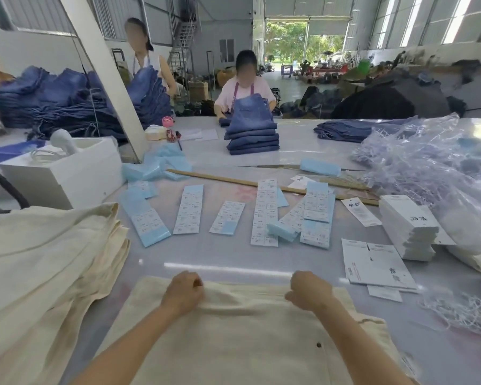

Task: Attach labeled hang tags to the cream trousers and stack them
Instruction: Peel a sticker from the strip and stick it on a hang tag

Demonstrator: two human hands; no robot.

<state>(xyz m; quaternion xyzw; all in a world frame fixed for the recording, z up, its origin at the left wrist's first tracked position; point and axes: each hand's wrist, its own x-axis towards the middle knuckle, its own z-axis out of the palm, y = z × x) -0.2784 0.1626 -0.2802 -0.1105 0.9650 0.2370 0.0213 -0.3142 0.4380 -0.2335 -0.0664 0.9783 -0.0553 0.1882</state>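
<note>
Both hands on a pair of cream trousers point(242, 337) lying flat on the grey worktop point(233, 254), right in front of the person. Left hand point(184, 290) has fingers curled, gripping the far edge of the fabric; right hand point(309, 290) also curled, pinching the same far edge further right, fabric bunched and creased between the two. A dark button point(318, 344) shows on the trousers near the right forearm. Stack of more cream trousers point(39, 273) sits at left, touching the worktop edge area, apart from the held pair. Beyond the hands, label sheets point(264, 212) in white and pale blue spread in a row across the middle of the worktop. White hang tags: a tall stack point(408, 229) at right, a flat bundle point(378, 263) just beside it and nearer the right hand, one loose tag point(361, 212) further back. A long wooden stick point(233, 180) lies across behind the sheets. Clear plastic bags with tag strings point(428, 168) heaped far right; loose strings point(461, 312) near the right edge. White box point(64, 173) at left. Folded blue jeans pile point(252, 134) farther back, a person in a pink shirt point(245, 90) behind it with hands on it; bigger jeans heap point(67, 104) at back left.
</note>
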